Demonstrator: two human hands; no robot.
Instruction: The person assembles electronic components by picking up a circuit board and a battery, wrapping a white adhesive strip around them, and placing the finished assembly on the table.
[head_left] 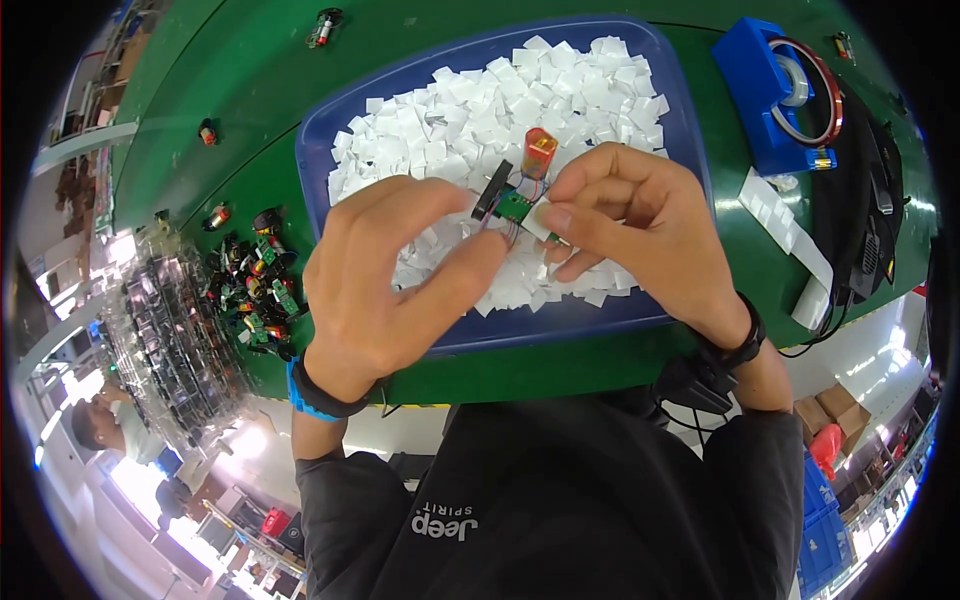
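My left hand (385,270) is curled at the left end of a small green circuit board (516,205), its index finger and thumb on either side of a black block (492,190) wired to the board. From the right, my right hand (632,215) pinches the board's other end, with a white square piece (540,218) under the thumb. Wires link the board to an orange-wrapped cylinder (539,153), which sticks up beyond it. All of this is above a blue tub (314,160) heaped with white square pieces (480,105).
Left of the tub lies a pile of wired circuit boards (262,285), beside stacked clear plastic trays (165,340). A blue tape dispenser (740,100), a white strip roll (812,300) and a black bag (880,210) lie right on the green table (240,90). Another person (120,425) is far left.
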